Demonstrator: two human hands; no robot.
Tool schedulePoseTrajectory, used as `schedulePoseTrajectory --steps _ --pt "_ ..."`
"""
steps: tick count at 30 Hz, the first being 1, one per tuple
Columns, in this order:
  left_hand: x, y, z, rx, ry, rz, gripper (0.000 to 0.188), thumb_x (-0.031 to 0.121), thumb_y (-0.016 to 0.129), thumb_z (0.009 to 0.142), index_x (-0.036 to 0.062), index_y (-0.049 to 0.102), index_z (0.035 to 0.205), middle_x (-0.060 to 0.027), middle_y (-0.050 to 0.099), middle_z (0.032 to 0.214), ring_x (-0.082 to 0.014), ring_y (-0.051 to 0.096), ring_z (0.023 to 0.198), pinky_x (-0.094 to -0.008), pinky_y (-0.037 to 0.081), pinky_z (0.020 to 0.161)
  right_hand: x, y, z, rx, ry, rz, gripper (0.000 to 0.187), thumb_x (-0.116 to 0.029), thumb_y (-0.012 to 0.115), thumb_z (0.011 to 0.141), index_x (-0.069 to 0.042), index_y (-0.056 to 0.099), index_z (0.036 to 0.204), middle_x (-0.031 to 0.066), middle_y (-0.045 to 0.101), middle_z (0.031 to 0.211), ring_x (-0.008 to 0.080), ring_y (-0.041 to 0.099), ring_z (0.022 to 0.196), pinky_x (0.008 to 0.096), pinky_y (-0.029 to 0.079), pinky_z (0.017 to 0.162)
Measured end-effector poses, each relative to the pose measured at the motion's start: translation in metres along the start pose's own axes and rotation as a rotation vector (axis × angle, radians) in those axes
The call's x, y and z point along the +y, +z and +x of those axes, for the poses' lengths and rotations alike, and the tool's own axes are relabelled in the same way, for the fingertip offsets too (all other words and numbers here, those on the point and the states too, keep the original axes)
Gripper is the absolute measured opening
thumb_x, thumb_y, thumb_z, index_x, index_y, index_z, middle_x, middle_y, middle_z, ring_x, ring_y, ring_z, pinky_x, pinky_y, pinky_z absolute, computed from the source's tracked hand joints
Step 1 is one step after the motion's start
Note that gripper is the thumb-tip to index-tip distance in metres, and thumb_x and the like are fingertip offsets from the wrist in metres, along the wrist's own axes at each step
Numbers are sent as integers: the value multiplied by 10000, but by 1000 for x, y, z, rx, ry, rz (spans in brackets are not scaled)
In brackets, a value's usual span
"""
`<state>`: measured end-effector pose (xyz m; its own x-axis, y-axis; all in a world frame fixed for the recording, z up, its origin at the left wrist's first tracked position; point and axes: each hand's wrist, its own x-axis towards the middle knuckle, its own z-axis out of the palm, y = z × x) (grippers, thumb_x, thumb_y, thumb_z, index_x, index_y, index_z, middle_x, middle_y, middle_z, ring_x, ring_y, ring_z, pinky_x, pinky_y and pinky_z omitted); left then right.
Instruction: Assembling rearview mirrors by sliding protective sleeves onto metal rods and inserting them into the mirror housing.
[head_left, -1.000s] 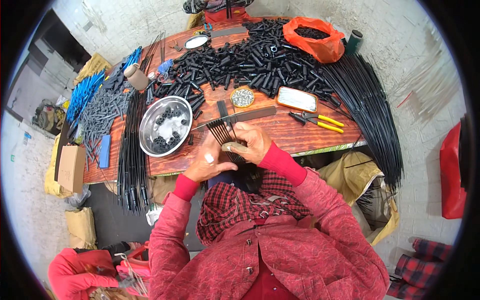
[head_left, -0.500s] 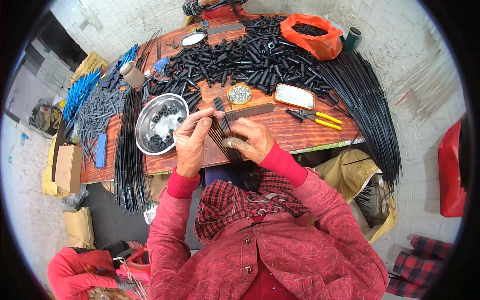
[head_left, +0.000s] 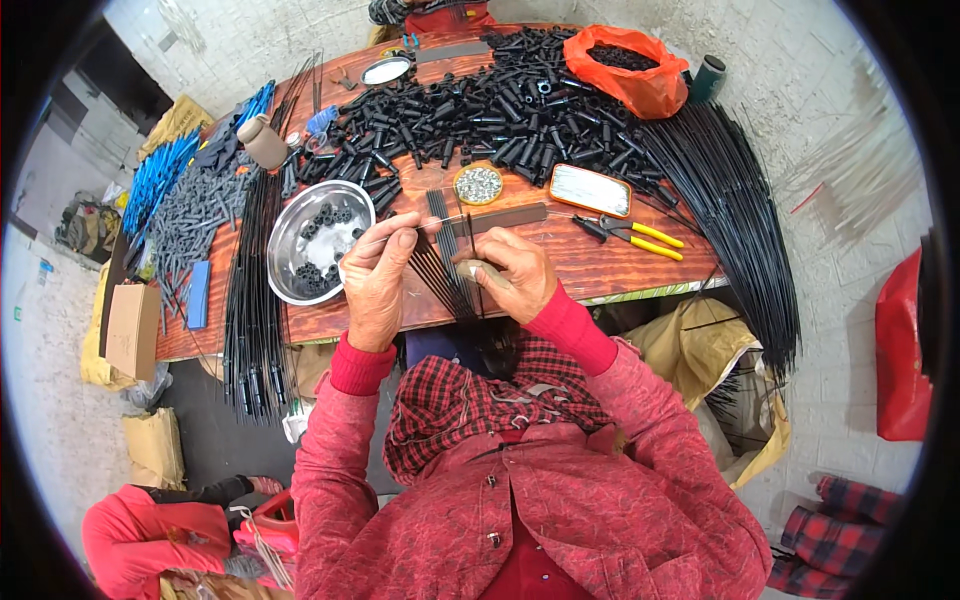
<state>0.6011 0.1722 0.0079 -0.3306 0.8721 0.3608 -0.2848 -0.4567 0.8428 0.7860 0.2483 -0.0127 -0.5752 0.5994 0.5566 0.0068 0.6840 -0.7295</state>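
Observation:
My left hand (head_left: pixel 378 275) is raised over the near table edge, thumb and fingers pinching a thin pale wire (head_left: pixel 440 221) that points to the right. Across from it, my right hand (head_left: pixel 512 272) is closed on a thin black rod (head_left: pixel 475 240), which stands nearly upright; a light covering wraps its thumb. The wire's tip reaches close to the rod, but whether they touch I cannot tell. Between and below the hands, a bundle of thin black rods (head_left: pixel 436 275) lies over the table edge. Behind them rests a flat dark bar (head_left: pixel 510 217).
Around the hands are a steel bowl (head_left: pixel 276 262) of black rings, a round dish of small metal pieces (head_left: pixel 478 184), a white-filled tray (head_left: pixel 591 191) and yellow-handled pliers (head_left: pixel 655 243). Black tubes (head_left: pixel 440 110) pile behind; long rods (head_left: pixel 740 220) hang off the right. A co-worker (head_left: pixel 150 540) sits lower left.
My right hand has shifted slightly to the right, and an upright black rod now shows apart from the bundle. The left hand still pinches the wire, slightly further left.

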Motion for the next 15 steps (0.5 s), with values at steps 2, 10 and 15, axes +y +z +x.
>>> schedulePoseTrajectory --steps 2,10,15 --pt "0 -1 0 4 -2 3 237 71 624 977 -51 650 1179 -199 714 1098 -232 689 1036 -337 526 960 2 0 0 6 -6 -15 160 -34 685 838 -38 707 996 112 589 856 282 615 809 365 491 712" --pt "0 1 0 -8 11 38 240 74 624 978 -53 650 1180 -207 714 1098 -226 685 1037 -334 520 967 1 0 2 3 -2 -21 135 -50 694 835 -45 705 969 103 586 834 280 619 784 369 485 689" --pt "0 0 0 -2 7 40 244 80 625 979 -55 648 1180 -206 715 1091 -227 684 1042 -333 519 968 4 2 1 -11 9 -27 143 -66 700 842 -52 711 984 102 588 837 277 619 779 368 485 682"
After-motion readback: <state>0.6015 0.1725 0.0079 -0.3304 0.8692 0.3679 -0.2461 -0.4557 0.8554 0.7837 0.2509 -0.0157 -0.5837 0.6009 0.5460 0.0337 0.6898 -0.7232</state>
